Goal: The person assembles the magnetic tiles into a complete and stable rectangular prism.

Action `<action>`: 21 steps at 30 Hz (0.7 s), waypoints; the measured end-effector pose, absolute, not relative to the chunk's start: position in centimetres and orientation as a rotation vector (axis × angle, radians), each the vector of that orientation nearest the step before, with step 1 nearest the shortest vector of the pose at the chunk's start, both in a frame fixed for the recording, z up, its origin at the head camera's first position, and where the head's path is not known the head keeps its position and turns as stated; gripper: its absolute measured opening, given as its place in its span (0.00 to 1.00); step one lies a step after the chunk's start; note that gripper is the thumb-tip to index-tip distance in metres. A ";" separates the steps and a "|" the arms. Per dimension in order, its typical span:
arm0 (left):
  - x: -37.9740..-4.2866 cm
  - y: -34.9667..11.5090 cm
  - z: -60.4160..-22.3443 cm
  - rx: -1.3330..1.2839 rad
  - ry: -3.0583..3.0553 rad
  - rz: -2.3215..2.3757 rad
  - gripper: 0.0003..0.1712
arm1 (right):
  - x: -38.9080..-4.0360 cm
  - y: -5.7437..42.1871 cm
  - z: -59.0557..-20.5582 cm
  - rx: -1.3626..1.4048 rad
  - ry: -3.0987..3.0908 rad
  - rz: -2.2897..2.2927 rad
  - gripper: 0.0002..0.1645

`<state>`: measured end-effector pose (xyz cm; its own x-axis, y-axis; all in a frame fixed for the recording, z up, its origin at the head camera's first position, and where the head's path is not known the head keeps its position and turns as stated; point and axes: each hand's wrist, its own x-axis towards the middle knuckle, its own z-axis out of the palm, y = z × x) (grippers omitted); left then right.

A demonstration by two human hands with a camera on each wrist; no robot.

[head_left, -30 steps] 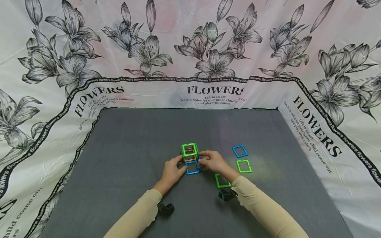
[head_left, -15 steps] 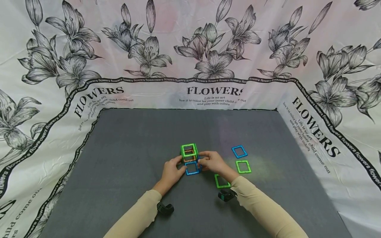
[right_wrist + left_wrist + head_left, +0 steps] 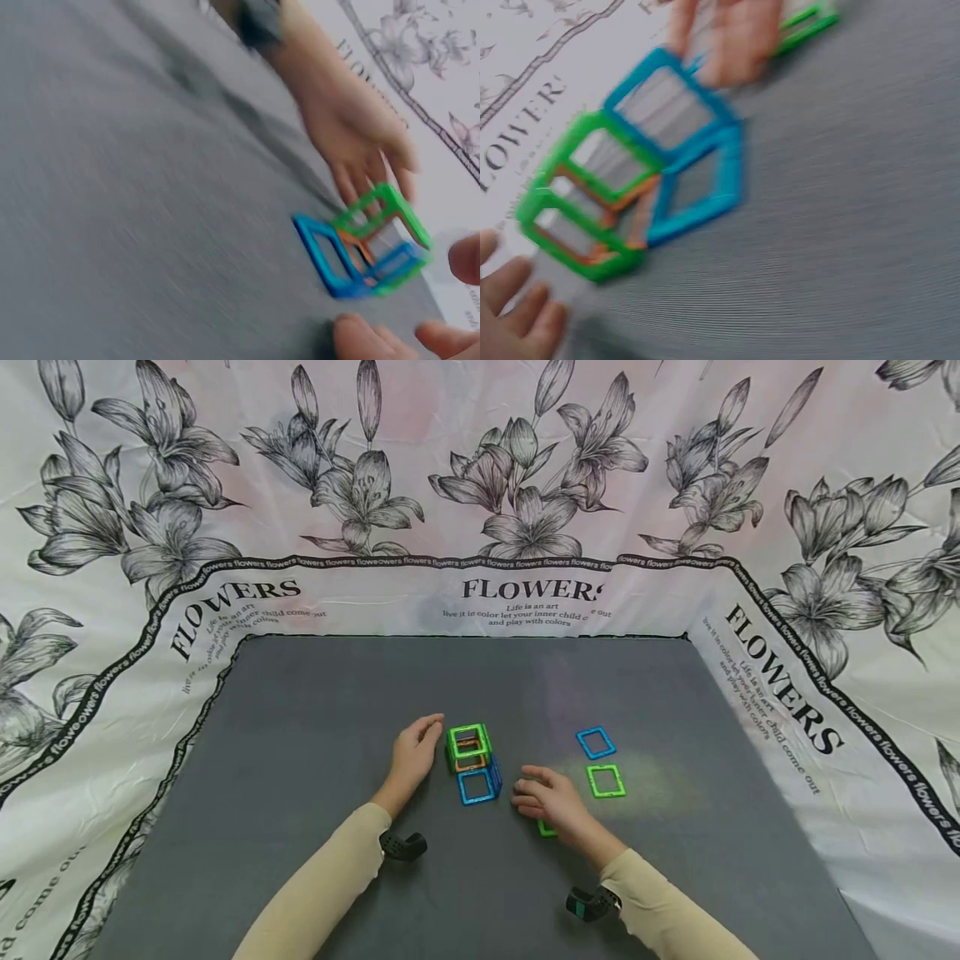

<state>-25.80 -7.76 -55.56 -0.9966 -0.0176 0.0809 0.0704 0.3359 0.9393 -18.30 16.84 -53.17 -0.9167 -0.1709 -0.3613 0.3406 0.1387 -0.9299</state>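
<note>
A small structure of magnetic tiles (image 3: pixel 455 766) stands in the middle of the table, partly green and orange. A blue magnetic tile (image 3: pixel 460 789) lies flat at its near side, and another blue tile (image 3: pixel 497 776) stands upright at its right. My left hand (image 3: pixel 411 756) is just left of the structure, apart from it, fingers fairly straight. To the right, my right hand (image 3: pixel 553 802) hovers with loosely bent fingers and holds nothing visible. It partly covers a green tile (image 3: pixel 547 832). Both wrist views are blurred; the left one shows the blue tiles (image 3: pixel 694 217) joined to the green ones.
Farther right on the grey table (image 3: pixel 337 693) lie a loose blue tile (image 3: pixel 587 749) and a loose green tile (image 3: pixel 606 795). A flower-printed white cloth (image 3: pixel 375 602) borders the table at the back and sides. Each wrist carries a black band (image 3: pixel 405 847).
Both hands have let go of the tile structure. The left has drawn off to the left and away from me; the right has moved right and nearer, over the green tile.
</note>
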 end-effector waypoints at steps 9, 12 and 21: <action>-30.2 -7.6 -52.2 -0.496 -3.055 -1.637 0.26 | -14.4 14.1 -54.3 0.230 1.738 -2.157 0.41; -30.7 -7.2 -52.0 -0.569 -3.132 -1.609 0.26 | -13.8 13.4 -54.7 0.267 1.663 -2.234 0.41; -31.1 -6.2 -52.4 -0.567 -3.182 -1.628 0.25 | -13.7 12.5 -55.4 0.343 1.525 -2.405 0.41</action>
